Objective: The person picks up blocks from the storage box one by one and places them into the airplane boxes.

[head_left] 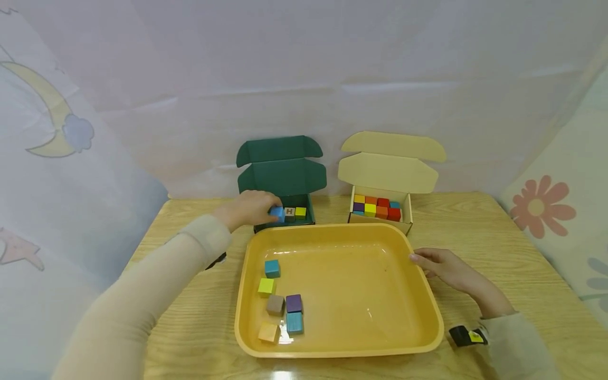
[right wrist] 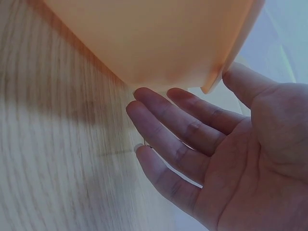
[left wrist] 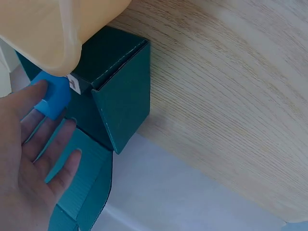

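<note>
My left hand (head_left: 252, 207) is at the green box (head_left: 311, 211) at the back. Between thumb and fingers it pinches a blue block (left wrist: 57, 95), beside a wooden block with a letter H (head_left: 290, 212) and a yellow-green block (head_left: 301, 212) in the box. My right hand (head_left: 444, 268) holds the right rim of the yellow tray (head_left: 339, 353), thumb on the rim and fingers below it outside. On the tray's left side lie a teal block (head_left: 272, 268), a yellow-green block (head_left: 266, 286), a brown block (head_left: 275, 305), a purple block (head_left: 294, 303), a blue block (head_left: 294, 323) and a light yellow block (head_left: 268, 332).
A cream box (head_left: 406, 214) stands open at the back right with several coloured blocks (head_left: 375, 207) inside. Both box lids lean back near the fabric backdrop (head_left: 304, 63). The tray sits in front of the boxes on the wooden table (head_left: 480, 227).
</note>
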The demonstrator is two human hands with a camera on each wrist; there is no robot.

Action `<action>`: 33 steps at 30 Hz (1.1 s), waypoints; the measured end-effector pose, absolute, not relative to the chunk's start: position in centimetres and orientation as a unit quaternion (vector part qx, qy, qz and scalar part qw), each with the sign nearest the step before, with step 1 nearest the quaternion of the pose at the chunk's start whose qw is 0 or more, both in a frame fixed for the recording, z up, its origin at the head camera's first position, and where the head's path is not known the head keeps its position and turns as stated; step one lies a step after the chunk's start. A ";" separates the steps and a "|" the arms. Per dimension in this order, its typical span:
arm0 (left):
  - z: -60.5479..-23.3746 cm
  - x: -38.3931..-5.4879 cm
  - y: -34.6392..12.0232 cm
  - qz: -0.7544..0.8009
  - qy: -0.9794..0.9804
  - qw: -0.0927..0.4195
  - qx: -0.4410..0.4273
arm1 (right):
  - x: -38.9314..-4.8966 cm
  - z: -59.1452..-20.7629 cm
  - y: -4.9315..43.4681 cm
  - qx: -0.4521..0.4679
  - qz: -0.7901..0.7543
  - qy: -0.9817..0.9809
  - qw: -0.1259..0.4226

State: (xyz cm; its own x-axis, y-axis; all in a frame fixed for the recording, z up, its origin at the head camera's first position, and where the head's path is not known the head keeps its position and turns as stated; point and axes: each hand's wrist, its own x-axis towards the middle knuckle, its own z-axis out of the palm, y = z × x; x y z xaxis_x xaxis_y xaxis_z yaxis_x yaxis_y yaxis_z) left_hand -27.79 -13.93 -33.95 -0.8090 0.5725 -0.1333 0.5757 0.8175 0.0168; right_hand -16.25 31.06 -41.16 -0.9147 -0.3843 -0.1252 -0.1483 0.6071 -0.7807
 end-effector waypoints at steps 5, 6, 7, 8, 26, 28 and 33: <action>-34.3 -28.4 -13.4 -0.028 0.957 0.067 0.281 | -16.2 -41.1 31.1 -0.155 -0.417 0.885 0.139; -34.3 -28.6 -13.3 -0.032 0.957 0.066 0.279 | -16.2 -41.1 31.1 -0.155 -0.418 0.884 0.139; -34.4 -28.7 -13.2 -0.036 0.958 0.066 0.277 | -16.2 -41.0 31.1 -0.154 -0.418 0.884 0.140; -34.5 -28.8 -13.1 -0.038 0.958 0.065 0.276 | -16.2 -41.0 31.1 -0.154 -0.419 0.884 0.140; -35.4 -30.4 -11.9 -0.061 0.965 0.102 0.235 | -16.3 -41.1 31.1 -0.154 -0.422 0.882 0.142; -35.7 -30.6 -11.8 -0.062 0.965 0.103 0.234 | -16.3 -41.1 31.0 -0.151 -0.424 0.881 0.143; -36.1 -30.9 -11.6 -0.063 0.964 0.106 0.235 | -16.2 -41.2 31.1 -0.148 -0.420 0.884 0.143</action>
